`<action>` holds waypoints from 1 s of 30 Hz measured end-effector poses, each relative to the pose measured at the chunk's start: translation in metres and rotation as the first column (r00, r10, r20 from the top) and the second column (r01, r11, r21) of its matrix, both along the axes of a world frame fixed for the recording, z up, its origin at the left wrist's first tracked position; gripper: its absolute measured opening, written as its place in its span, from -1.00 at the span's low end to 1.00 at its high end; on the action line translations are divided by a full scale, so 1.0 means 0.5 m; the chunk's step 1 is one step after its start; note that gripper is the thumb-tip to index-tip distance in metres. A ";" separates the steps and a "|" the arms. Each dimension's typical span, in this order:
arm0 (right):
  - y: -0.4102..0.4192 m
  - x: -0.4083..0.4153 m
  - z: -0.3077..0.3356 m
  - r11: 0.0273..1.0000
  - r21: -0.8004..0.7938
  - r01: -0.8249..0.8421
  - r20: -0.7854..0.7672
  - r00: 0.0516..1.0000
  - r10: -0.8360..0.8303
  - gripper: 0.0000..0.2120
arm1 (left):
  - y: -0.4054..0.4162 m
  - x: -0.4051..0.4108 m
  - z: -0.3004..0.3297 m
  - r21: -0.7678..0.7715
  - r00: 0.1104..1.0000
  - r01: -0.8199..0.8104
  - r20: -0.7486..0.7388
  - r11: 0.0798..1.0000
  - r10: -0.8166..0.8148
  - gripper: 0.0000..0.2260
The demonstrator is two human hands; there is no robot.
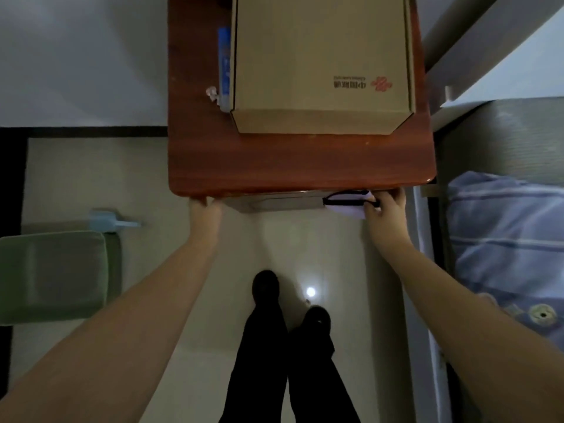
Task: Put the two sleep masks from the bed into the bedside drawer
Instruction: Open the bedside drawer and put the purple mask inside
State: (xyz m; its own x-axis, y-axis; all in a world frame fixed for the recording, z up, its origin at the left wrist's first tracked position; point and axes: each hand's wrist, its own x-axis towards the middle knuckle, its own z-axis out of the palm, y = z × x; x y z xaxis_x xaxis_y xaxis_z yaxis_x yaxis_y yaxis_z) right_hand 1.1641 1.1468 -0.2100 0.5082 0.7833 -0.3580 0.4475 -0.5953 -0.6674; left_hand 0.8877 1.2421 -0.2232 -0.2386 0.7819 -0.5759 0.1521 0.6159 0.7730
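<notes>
Under the nightstand (299, 166) edge, right hand (387, 206) half-hides sleep mask (348, 204).

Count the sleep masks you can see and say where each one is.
1: a sleep mask in the right hand at the open drawer. A second may be hidden.

Both my bare arms reach forward; my left hand (204, 205) is curled closed, my right hand (387, 203) pinched closed.
</notes>
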 end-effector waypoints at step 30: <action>0.010 0.011 -0.026 0.998 0.017 0.066 0.114 0.991 -0.068 -0.67 | -0.015 -0.060 -0.047 0.131 0.917 0.365 -0.219 0.922 -0.332 -0.40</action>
State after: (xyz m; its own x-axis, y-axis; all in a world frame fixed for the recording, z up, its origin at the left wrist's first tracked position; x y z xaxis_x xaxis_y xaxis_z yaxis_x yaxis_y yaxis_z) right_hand 1.1695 1.1517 -0.2229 0.5964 0.7507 -0.2842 0.4808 -0.6176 -0.6224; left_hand 0.8576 1.2346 -0.2469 -0.0248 0.9151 -0.4026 0.4868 0.3628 0.7946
